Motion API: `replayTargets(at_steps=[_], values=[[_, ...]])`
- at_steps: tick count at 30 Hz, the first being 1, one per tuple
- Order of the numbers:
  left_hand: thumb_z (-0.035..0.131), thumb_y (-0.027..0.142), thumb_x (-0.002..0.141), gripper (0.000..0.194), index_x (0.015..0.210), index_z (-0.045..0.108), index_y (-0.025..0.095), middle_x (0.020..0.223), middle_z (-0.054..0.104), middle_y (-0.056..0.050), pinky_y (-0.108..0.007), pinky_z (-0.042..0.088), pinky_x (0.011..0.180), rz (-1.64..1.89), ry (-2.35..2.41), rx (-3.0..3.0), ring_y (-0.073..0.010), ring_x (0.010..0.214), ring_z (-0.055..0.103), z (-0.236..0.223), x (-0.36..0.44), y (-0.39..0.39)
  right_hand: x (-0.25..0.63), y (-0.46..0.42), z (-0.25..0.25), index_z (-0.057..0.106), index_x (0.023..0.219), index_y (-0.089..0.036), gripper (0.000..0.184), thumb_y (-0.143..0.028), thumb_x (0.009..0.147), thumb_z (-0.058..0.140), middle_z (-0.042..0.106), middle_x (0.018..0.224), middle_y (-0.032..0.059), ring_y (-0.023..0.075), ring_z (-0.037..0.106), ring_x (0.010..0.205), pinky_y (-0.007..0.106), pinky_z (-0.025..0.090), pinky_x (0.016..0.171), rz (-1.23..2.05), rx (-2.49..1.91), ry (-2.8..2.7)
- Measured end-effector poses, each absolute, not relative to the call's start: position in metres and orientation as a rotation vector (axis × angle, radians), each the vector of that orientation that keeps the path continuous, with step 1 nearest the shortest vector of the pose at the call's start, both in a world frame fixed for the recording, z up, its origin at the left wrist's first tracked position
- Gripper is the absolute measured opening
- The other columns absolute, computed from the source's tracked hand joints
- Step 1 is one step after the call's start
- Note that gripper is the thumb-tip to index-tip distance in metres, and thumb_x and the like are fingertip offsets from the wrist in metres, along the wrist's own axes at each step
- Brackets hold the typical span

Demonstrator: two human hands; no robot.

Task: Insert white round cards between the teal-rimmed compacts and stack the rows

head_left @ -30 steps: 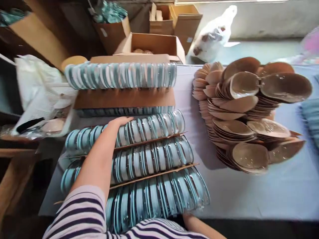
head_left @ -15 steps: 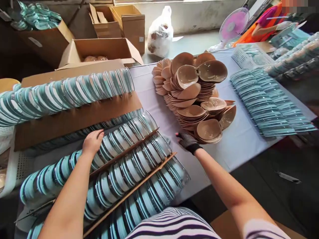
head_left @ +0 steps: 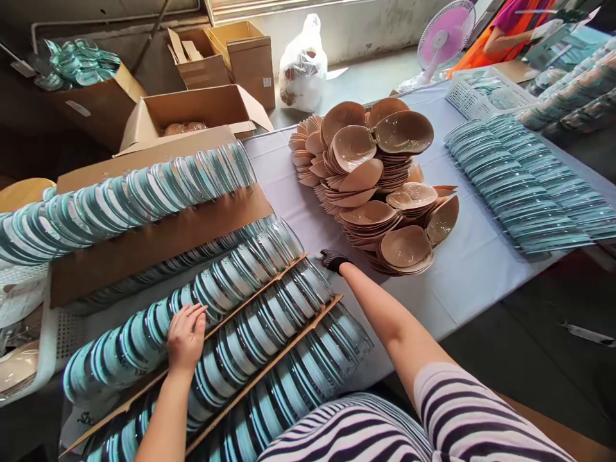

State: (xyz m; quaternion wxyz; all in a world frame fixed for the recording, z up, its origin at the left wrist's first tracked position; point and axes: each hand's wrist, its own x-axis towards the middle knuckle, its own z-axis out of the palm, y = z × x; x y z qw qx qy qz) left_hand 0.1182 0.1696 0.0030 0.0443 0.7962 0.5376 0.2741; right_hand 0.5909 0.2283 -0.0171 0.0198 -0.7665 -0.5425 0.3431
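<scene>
My left hand (head_left: 187,333), bare with its fingers stretched out, lies on a long row of nested clear plastic cup-shaped shells (head_left: 231,276) that look teal and white. It grips none of them. My right hand (head_left: 333,259), in a dark fingerless glove, is low over the table, just past the far right end of the middle shell row (head_left: 274,321). Its fingertips show bare and a finger points left; I see nothing held in it. Beside that hand rises a pile of brown glossy bra cups (head_left: 405,247), stacked in joined pairs.
Cardboard strips (head_left: 269,369) divide the shell rows. Another shell row (head_left: 144,199) lies on a cardboard sheet (head_left: 168,240). Flat stacked shells (head_left: 510,186) and a white basket (head_left: 464,102) stand at right. Behind are an open carton (head_left: 192,102), a pink fan (head_left: 445,35) and a person in orange (head_left: 500,45).
My left hand has moved down and nearer to me, onto the shell row. The right hand has shifted left, away from the bra cups towards the row ends. The view has turned slightly.
</scene>
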Motion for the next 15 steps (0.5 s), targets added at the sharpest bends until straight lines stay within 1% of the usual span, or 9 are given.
replayTargets(at_steps=[2,4,5,6,7,9,11,13,15], values=[[0.043,0.031,0.096,0.032,0.101,0.070,0.013,0.103,0.071,-0.015,-0.050,0.047,0.098,0.837,1.636,2.476,-0.0307,0.112,0.061,0.004,0.118,0.174,0.605,0.215,-0.008,0.055,0.131,-0.013,0.039,-0.028,0.095,0.055,0.057,0.133,0.0151,0.0247,0.056,0.119,0.044,0.045,0.103,1.007,-2.388,-1.571],[0.044,0.030,0.096,0.032,0.100,0.070,0.013,0.102,0.072,-0.015,-0.051,0.049,0.096,0.851,1.619,2.527,-0.0312,0.109,0.062,0.005,0.118,0.178,0.622,0.193,0.004,0.047,0.139,-0.009,0.046,-0.024,0.095,0.049,0.052,0.140,0.0177,0.0264,0.051,0.128,0.041,0.039,0.109,0.930,-2.363,-1.491],[0.044,0.031,0.095,0.032,0.100,0.070,0.012,0.101,0.072,-0.015,-0.051,0.049,0.096,0.865,1.608,2.550,-0.0318,0.109,0.063,0.005,0.119,0.178,0.632,0.177,0.010,0.046,0.141,-0.009,0.048,-0.024,0.095,0.048,0.052,0.141,0.0167,0.0254,0.050,0.128,0.038,0.038,0.110,0.908,-2.339,-1.465],[0.045,0.031,0.095,0.032,0.099,0.070,0.012,0.102,0.072,-0.016,-0.052,0.049,0.096,0.885,1.600,2.568,-0.0324,0.109,0.062,0.006,0.120,0.178,0.644,0.159,0.015,0.049,0.139,-0.011,0.048,-0.025,0.093,0.051,0.055,0.138,0.0145,0.0238,0.053,0.125,0.036,0.040,0.108,0.909,-2.317,-1.447],[0.045,0.031,0.095,0.031,0.099,0.070,0.012,0.102,0.071,-0.017,-0.052,0.048,0.097,0.908,1.596,2.576,-0.0332,0.110,0.062,0.007,0.123,0.176,0.658,0.139,0.020,0.055,0.134,-0.013,0.047,-0.025,0.089,0.056,0.062,0.130,0.0121,0.0224,0.058,0.118,0.033,0.044,0.104,0.931,-2.303,-1.429],[0.046,0.030,0.094,0.031,0.099,0.070,0.011,0.104,0.070,-0.019,-0.054,0.046,0.100,0.946,1.591,2.574,-0.0350,0.115,0.060,0.009,0.130,0.167,0.690,0.093,0.029,0.068,0.115,-0.015,0.039,-0.023,0.077,0.069,0.073,0.102,0.0069,0.0202,0.067,0.093,0.030,0.053,0.089,1.007,-2.313,-1.377],[0.046,0.029,0.093,0.030,0.100,0.069,0.011,0.105,0.070,-0.020,-0.055,0.045,0.102,0.966,1.585,2.559,-0.0362,0.118,0.059,0.013,0.138,0.154,0.727,0.045,0.036,0.073,0.097,-0.014,0.029,-0.019,0.069,0.075,0.073,0.079,0.0033,0.0179,0.067,0.072,0.029,0.057,0.074,1.031,-2.375,-1.282],[0.046,0.030,0.092,0.030,0.101,0.069,0.012,0.106,0.070,-0.019,-0.056,0.044,0.103,0.955,1.583,2.540,-0.0368,0.121,0.058,0.017,0.145,0.138,0.764,0.002,0.042,0.073,0.090,-0.013,0.019,-0.016,0.071,0.074,0.072,0.072,0.0029,0.0148,0.065,0.063,0.026,0.056,0.066,0.949,-2.470,-1.171],[0.046,0.032,0.092,0.031,0.103,0.068,0.014,0.105,0.069,-0.018,-0.056,0.044,0.104,0.937,1.607,2.515,-0.0369,0.122,0.057,0.018,0.150,0.119,0.798,-0.030,0.047,0.070,0.090,-0.010,0.013,-0.019,0.080,0.068,0.072,0.075,0.0037,0.0107,0.064,0.061,0.023,0.055,0.064,0.798,-2.567,-1.094]])
